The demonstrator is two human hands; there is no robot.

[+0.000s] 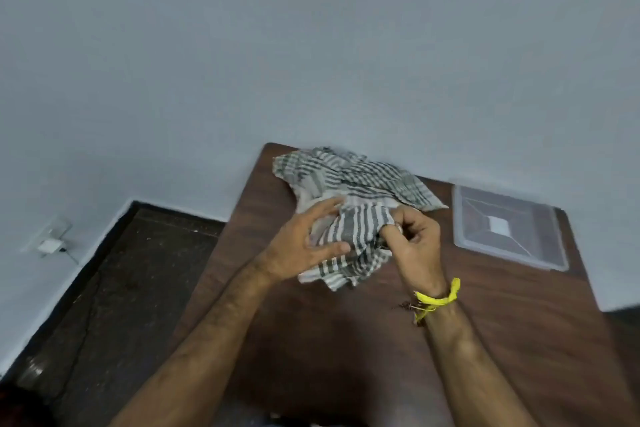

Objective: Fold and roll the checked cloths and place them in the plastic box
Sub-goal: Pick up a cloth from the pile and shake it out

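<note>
A crumpled heap of grey-and-white checked cloths [360, 180] lies at the far middle of the dark wooden table [346, 340]. One checked cloth [353, 239] is lifted off the near side of the heap. My right hand [414, 246] pinches its right edge, fingers closed on the fabric. On the cloth's left side is my left hand [304, 243], fingers spread and curled, touching the fabric without a clear grip. The clear plastic box [509, 225] stands to the right of the heap, with no cloth visible inside.
The table's far edge meets a pale wall. The floor [121, 288] drops away left of the table, with a wall socket and plugged-in charger [52, 239] there. A yellow thread band [438, 298] circles my right wrist.
</note>
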